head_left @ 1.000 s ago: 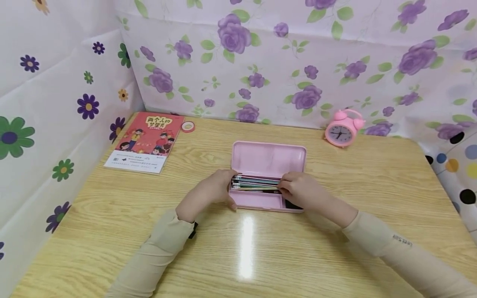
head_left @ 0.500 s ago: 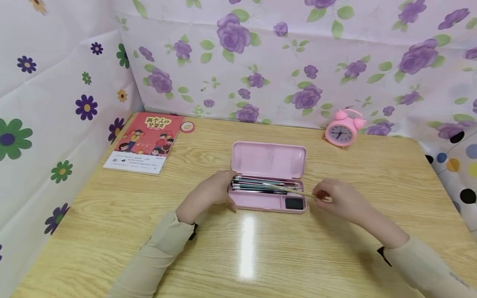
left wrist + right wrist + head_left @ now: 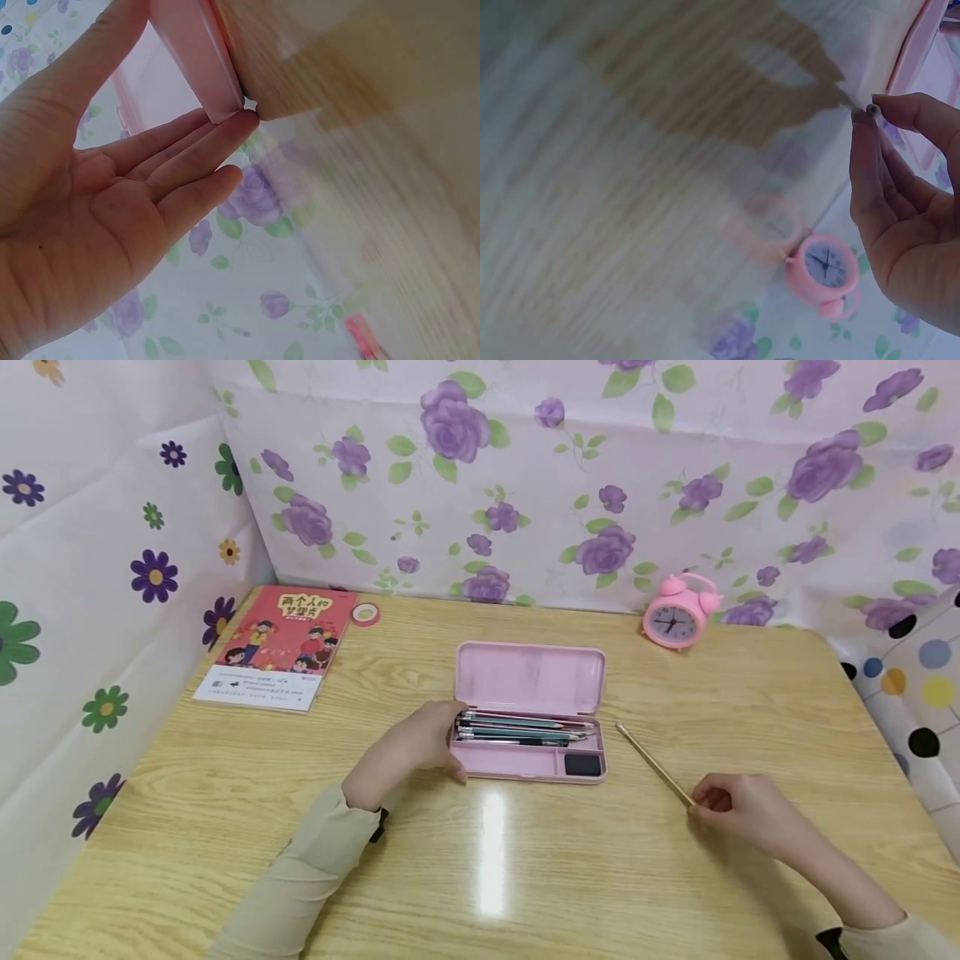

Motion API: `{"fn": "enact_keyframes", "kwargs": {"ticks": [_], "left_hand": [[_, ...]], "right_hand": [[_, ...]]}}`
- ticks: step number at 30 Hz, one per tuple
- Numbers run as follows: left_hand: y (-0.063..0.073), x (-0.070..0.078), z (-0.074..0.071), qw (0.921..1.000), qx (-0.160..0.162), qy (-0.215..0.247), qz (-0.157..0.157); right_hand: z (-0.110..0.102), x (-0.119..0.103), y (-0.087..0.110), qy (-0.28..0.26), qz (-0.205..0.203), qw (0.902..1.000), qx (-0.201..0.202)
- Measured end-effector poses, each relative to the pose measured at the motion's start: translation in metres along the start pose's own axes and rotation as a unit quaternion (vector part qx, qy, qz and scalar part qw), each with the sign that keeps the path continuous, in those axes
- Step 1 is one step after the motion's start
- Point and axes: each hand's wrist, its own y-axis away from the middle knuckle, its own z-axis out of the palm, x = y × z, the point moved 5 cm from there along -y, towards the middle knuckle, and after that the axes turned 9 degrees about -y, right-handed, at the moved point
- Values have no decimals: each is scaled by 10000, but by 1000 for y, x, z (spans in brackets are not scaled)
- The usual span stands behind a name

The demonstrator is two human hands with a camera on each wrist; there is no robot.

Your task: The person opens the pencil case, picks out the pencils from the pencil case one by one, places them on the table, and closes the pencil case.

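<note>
An open pink pencil case (image 3: pixel 528 677) lies in the middle of the table with several pencils (image 3: pixel 517 727) in its long compartment. A black eraser (image 3: pixel 582 765) sits in its front right compartment. My left hand (image 3: pixel 420 739) grips the case's left end, thumb at the front corner and fingertips at the back; the left wrist view shows the hand (image 3: pixel 112 202) spread around that end. To the right of the case, my right hand (image 3: pixel 753 814) pinches a gold pencil (image 3: pixel 654 764) by its near end between thumb and fingertips. The pencil slants toward the case, low over the wood.
A red book (image 3: pixel 281 643) with a white lower band lies at the back left, and a small roll of tape (image 3: pixel 365 614) is beside it. At the back right stands a pink alarm clock (image 3: pixel 675 614). Flowered cloth (image 3: pixel 525 468) hangs along the table's back and left.
My right hand has pulled the gold pencil out of the case and carried it right and nearer to me. The left hand stays on the case. The head view has shifted slightly.
</note>
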Motion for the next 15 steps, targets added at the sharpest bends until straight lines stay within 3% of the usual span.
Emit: {"fn": "enact_keyframes", "kwargs": {"ticks": [7,15], "left_hand": [[1,1,-1,10000,-25,58,28],[2,0,-2,10000,-24,88,-30]], "right_hand": [[17,-6,0,-710,445,9956,-426],[31,-25,-5,-1265,222,9893,-691]]}}
